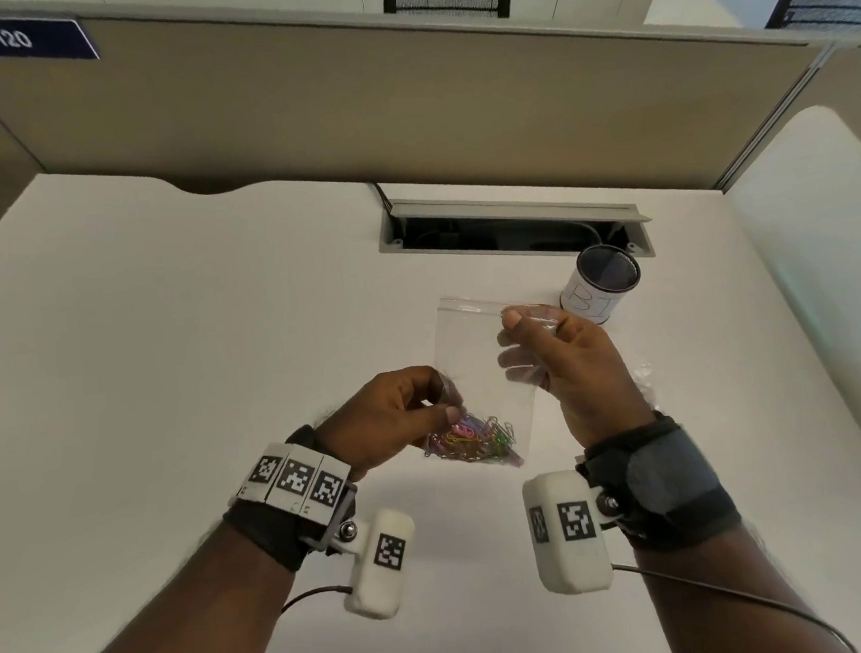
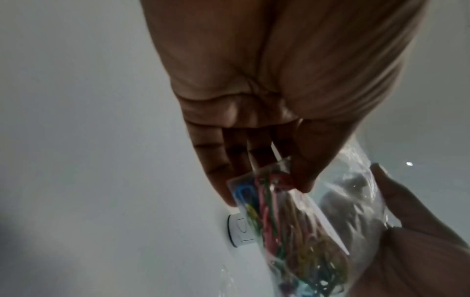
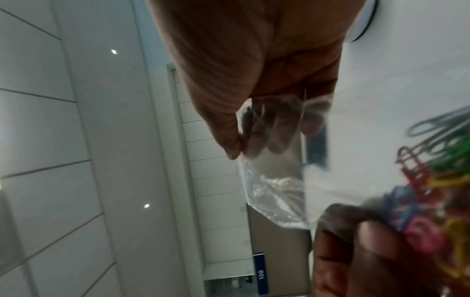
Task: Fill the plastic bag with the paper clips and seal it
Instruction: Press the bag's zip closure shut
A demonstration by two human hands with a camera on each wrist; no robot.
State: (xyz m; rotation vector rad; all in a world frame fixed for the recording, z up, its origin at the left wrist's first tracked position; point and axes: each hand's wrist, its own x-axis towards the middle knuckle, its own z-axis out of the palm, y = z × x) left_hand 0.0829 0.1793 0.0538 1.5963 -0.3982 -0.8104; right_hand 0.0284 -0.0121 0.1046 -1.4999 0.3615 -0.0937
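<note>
The bag (image 1: pixel 478 369) is thin clear plastic, glossy and creased, with glints along its folds. The paper clips (image 1: pixel 471 441) inside look like wire with a smooth coloured coating: pink, green, yellow, blue. The desk (image 1: pixel 213 343) is a smooth matt white top. The cup (image 1: pixel 601 284) has dark mesh walls wrapped in matt white paper. The wrist straps (image 1: pixel 673 487) are dark cloth.

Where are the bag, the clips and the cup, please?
bag (image 1: pixel 477 353): head view, clear middle panel.
clips (image 1: pixel 478 438): head view, centre of the coloured heap inside the bag.
cup (image 1: pixel 588 299): head view, white labelled side.
</note>
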